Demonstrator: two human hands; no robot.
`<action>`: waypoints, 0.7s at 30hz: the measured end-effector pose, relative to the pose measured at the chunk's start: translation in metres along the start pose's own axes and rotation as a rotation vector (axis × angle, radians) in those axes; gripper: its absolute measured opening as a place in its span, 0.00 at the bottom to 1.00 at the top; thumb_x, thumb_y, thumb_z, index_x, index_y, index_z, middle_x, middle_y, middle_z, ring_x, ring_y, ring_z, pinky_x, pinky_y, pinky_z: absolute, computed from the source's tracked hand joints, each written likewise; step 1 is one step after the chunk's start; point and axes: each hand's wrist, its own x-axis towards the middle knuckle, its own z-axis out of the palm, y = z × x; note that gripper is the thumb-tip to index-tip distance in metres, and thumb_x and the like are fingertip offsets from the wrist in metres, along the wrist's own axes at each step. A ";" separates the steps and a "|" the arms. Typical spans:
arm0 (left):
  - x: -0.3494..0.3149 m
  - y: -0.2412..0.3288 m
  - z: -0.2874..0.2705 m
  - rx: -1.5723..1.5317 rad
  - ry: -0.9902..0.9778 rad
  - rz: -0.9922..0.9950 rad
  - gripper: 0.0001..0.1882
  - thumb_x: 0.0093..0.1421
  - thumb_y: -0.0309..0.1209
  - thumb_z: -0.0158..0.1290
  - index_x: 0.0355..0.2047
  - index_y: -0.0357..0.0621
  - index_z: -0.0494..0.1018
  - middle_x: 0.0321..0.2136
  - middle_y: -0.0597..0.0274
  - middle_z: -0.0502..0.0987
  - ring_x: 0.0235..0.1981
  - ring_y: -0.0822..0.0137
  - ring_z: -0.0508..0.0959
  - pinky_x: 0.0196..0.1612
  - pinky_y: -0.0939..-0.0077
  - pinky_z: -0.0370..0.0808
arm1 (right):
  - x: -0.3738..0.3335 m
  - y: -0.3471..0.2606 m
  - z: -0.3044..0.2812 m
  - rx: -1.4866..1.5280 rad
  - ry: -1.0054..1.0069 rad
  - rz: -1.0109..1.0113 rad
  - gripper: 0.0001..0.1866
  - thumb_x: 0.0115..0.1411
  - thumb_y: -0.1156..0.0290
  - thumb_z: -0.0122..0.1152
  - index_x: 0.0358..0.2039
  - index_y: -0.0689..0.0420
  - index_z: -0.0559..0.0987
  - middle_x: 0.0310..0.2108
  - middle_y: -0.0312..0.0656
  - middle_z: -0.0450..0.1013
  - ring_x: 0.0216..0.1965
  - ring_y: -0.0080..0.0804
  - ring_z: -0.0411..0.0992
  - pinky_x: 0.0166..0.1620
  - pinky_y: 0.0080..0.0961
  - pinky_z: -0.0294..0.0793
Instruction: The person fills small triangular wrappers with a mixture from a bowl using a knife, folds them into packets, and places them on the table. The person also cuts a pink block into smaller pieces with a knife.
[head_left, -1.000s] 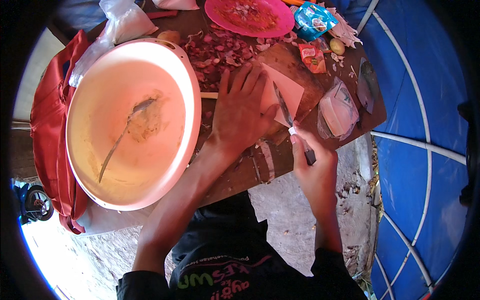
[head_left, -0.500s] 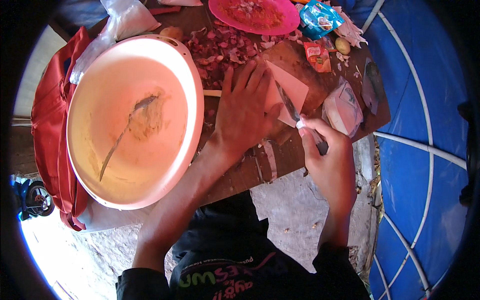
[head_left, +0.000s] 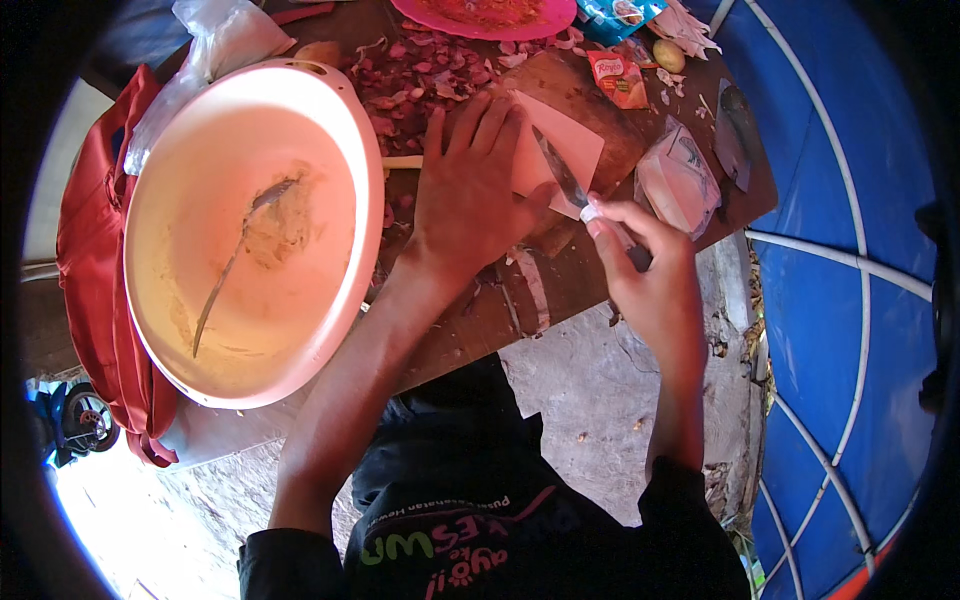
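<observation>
A smooth, pale rectangular block [head_left: 575, 138] rests on a worn wooden cutting board [head_left: 548, 74]; its exact kind is unclear. My left hand [head_left: 467, 200] lies flat over the block's left side, fingers stretched toward the far side and the thumb near its front edge. In my right hand [head_left: 655, 262] is a knife [head_left: 560, 168], gripped by its handle near the block's near right corner. The blade lies over the block's top, pointing away and to the left. Whether it cuts in cannot be seen. Part of the block is hidden under my left hand.
To the left stands a large pale basin [head_left: 371, 180] with a spoon [head_left: 222, 285] inside. Reddish peelings [head_left: 430, 70] and a pink plate [head_left: 490, 22] lie beyond. A plastic-wrapped pale block [head_left: 680, 182], a red sachet [head_left: 620, 80] and a dark broad blade [head_left: 735, 135] are at right.
The whole view has shifted, so the table things appear slightly higher and farther left. My hands and the knife keep nearly the same places on the block.
</observation>
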 end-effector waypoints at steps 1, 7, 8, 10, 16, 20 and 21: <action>0.001 0.000 0.000 -0.003 -0.036 -0.025 0.45 0.54 0.50 0.64 0.65 0.37 0.64 0.67 0.52 0.65 0.71 0.55 0.61 0.72 0.45 0.53 | -0.001 0.001 0.005 0.019 0.024 -0.039 0.10 0.67 0.71 0.62 0.45 0.62 0.83 0.37 0.52 0.83 0.40 0.42 0.84 0.44 0.32 0.78; 0.001 0.000 -0.001 -0.056 -0.005 -0.019 0.47 0.51 0.51 0.66 0.66 0.39 0.64 0.66 0.54 0.66 0.70 0.55 0.61 0.72 0.46 0.53 | -0.011 0.000 0.035 -0.021 0.191 -0.084 0.11 0.66 0.72 0.63 0.47 0.59 0.83 0.39 0.52 0.83 0.42 0.47 0.83 0.43 0.33 0.80; 0.001 0.000 -0.001 -0.057 -0.007 -0.016 0.46 0.51 0.52 0.66 0.64 0.38 0.66 0.66 0.53 0.67 0.70 0.56 0.62 0.72 0.46 0.53 | -0.009 0.000 0.025 -0.034 0.144 -0.057 0.10 0.66 0.72 0.63 0.46 0.59 0.83 0.38 0.52 0.83 0.42 0.47 0.83 0.43 0.33 0.80; 0.002 -0.001 0.000 -0.029 0.014 -0.001 0.45 0.50 0.53 0.64 0.62 0.36 0.69 0.64 0.53 0.69 0.69 0.56 0.62 0.72 0.46 0.53 | 0.004 0.003 0.003 0.045 0.018 -0.028 0.09 0.66 0.72 0.63 0.44 0.61 0.83 0.37 0.53 0.82 0.42 0.46 0.83 0.42 0.33 0.79; -0.001 -0.002 0.003 -0.050 0.008 -0.009 0.47 0.51 0.53 0.66 0.65 0.39 0.65 0.65 0.54 0.67 0.70 0.57 0.61 0.72 0.48 0.52 | -0.015 0.002 0.041 -0.045 0.266 -0.093 0.10 0.65 0.76 0.63 0.46 0.61 0.83 0.41 0.52 0.83 0.45 0.44 0.83 0.46 0.32 0.79; -0.002 -0.002 0.004 -0.008 0.027 -0.009 0.47 0.51 0.55 0.66 0.64 0.39 0.66 0.63 0.54 0.69 0.70 0.57 0.62 0.71 0.49 0.54 | -0.020 0.011 0.046 -0.014 0.296 -0.142 0.11 0.65 0.75 0.63 0.47 0.61 0.83 0.41 0.51 0.83 0.43 0.47 0.83 0.46 0.34 0.80; -0.001 -0.002 0.004 -0.012 0.034 0.001 0.47 0.51 0.55 0.66 0.64 0.39 0.66 0.63 0.54 0.69 0.70 0.57 0.62 0.71 0.49 0.54 | -0.019 0.012 0.039 -0.012 0.234 -0.115 0.11 0.65 0.74 0.63 0.47 0.61 0.83 0.41 0.52 0.82 0.44 0.48 0.82 0.45 0.34 0.80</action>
